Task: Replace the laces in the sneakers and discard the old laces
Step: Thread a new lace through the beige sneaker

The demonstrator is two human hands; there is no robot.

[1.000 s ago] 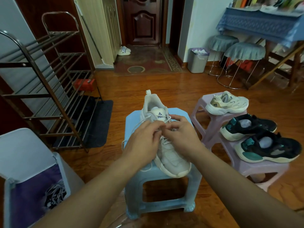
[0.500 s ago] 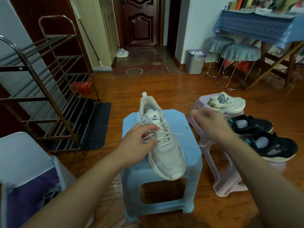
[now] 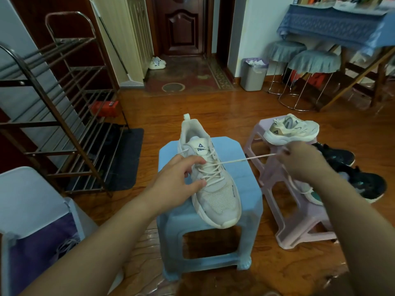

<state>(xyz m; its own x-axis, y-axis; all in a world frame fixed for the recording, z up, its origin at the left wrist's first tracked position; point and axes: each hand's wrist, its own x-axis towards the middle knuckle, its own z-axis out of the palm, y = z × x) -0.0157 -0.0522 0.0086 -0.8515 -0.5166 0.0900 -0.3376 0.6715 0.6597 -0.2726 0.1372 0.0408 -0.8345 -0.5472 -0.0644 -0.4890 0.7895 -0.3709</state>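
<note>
A white sneaker (image 3: 215, 195) stands on a light blue plastic stool (image 3: 245, 174), toe toward me. My left hand (image 3: 179, 178) grips the sneaker's left side at the eyelets, thumb and fingers curled round it. My right hand (image 3: 299, 159) pinches one end of the pale lace (image 3: 245, 160), which runs taut from the eyelets out to the right. A second white sneaker (image 3: 290, 130) sits on a pink stool (image 3: 277, 201). Old laces (image 3: 66, 245) lie in the purple-lined bin (image 3: 38, 248) at lower left.
Two black and teal sneakers (image 3: 363, 178) lie on the floor right of the pink stool. A metal shoe rack (image 3: 59, 116) stands at left. A grey waste bin (image 3: 253, 75), two cloth-covered stools (image 3: 312, 63) and a blue-covered table (image 3: 333, 20) are at the back right.
Both hands were together over the laces. My right hand has since moved out to the right, drawing the lace taut, while my left hand stayed on the sneaker.
</note>
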